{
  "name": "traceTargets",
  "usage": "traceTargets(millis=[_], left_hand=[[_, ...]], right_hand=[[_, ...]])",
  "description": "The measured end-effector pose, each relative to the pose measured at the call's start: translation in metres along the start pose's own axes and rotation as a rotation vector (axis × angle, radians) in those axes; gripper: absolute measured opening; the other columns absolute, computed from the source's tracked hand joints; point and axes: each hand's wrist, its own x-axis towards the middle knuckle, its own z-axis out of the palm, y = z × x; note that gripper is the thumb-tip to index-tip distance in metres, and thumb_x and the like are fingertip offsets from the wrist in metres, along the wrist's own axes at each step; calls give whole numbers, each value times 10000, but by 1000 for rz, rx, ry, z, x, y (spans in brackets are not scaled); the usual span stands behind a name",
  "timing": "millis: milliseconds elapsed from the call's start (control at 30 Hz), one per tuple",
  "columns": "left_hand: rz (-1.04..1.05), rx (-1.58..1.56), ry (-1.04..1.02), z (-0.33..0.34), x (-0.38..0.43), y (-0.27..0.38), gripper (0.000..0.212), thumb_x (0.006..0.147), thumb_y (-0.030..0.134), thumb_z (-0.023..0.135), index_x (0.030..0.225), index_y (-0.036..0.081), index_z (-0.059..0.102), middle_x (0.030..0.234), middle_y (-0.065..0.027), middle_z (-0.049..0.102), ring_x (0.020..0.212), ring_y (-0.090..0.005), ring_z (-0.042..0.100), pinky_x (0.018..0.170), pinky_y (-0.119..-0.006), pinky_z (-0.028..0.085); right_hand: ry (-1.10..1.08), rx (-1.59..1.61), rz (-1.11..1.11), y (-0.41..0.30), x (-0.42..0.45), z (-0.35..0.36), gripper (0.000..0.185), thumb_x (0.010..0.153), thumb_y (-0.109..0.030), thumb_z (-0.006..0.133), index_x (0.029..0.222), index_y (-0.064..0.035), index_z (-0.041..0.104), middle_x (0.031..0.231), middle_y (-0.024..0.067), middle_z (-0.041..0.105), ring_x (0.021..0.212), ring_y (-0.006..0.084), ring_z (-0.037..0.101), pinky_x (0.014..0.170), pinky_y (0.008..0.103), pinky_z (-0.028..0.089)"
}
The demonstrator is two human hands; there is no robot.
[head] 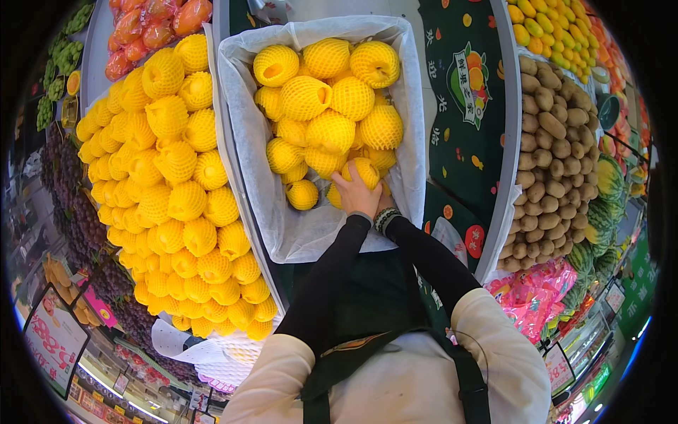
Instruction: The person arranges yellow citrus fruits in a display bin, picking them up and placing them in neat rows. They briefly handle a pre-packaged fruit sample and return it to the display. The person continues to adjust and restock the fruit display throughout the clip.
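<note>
A box lined with white sheeting (238,132) stands before me, holding many fruits in yellow foam nets (331,132). At its lower right, my left hand (357,193) has its fingers spread around one net-covered fruit (365,172). Beside it, my right hand (385,202) reaches down at the same fruit, mostly hidden behind the left hand and the fruit; its grip cannot be made out. Another netted fruit (302,194) lies apart at the lower left of the box, on the white liner.
Left of the box rises a tall pile of netted yellow fruit (185,201). On the right are a green printed cloth (466,153), a display edge (511,106) and heaped kiwifruit (553,159). Pink plastic bags (535,291) lie lower right, near watermelons (609,185).
</note>
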Motion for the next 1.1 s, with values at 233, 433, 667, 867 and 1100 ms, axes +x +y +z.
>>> traceTargets(millis=[233,433,667,867,1100], left_hand=[[188,13,-39,-25,-16,-55,774,605,201,768,1273,72,398,1186,-235,326,1114,-430,396,944,-461,380],[-44,345,-260,-61,-3,-70,818,604,274,757,1304,117,363,1229,-236,330,1049,-476,456,884,-483,423],[120,615,-138,-71,13,-87,719,719,397,669,1306,80,402,1323,-243,359,1160,-459,412,937,-538,365],[38,-641,-264,-65,-2,-90,507,906,377,478,1259,14,463,1253,-206,489,1128,-379,494,964,-424,394],[-683,-2187,-733,-114,-68,-123,552,895,511,408,1228,79,497,1194,-231,525,1116,-463,495,913,-670,367]], right_hand=[[-242,-1270,-522,17,21,3,370,907,-241,415,1216,-122,580,1280,66,525,1269,224,364,1021,368,259],[-207,-990,-497,26,35,19,199,858,-182,447,917,-98,616,966,66,590,987,217,531,891,353,352],[-217,-271,-320,-27,7,-107,526,694,-201,692,1157,-45,499,1060,148,550,1025,301,531,925,387,403],[-201,515,-169,-93,-36,-161,902,626,-344,827,1331,-22,366,1252,179,501,1182,308,480,986,371,384],[-86,-393,-666,-88,2,-167,480,750,-243,665,1159,-33,526,1189,140,533,1190,285,442,1014,402,340]])
